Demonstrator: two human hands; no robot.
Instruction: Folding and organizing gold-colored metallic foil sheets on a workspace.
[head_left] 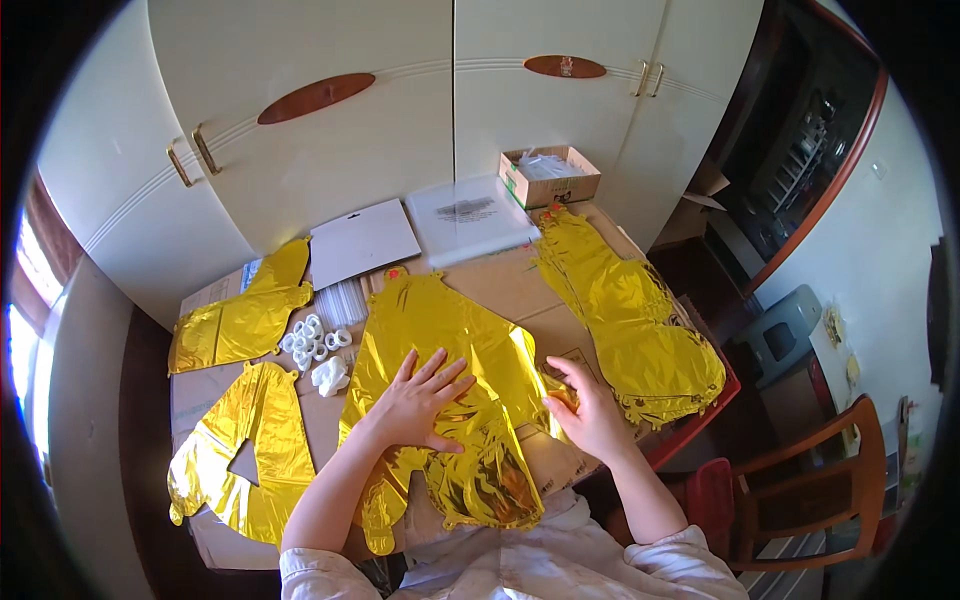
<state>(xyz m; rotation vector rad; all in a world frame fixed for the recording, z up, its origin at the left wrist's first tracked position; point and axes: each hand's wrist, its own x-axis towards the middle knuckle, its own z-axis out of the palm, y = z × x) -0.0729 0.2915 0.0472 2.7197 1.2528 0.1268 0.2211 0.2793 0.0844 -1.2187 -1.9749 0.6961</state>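
A flat, uninflated gold foil balloon (420,320) lies across the middle of the cardboard-covered table, creased and shiny toward its near end. My left hand (425,405) is pressed on it with the fingers spread. At the balloon's right edge is my right hand (592,412), its thumb and forefinger apart and a fold of foil near them; its other fingers are partly hidden. More flat gold foil balloons lie around: a stack (640,335) on the right, one (250,440) with a triangular hole at the near left, and another (240,315) at the far left.
White rolls of ribbon or tape (308,340) and a crumpled white piece (330,376) sit left of the middle balloon. Behind are a white sheet (362,243), clear plastic bags (470,222) and a small carton (550,180). A wooden chair (810,490) stands at right.
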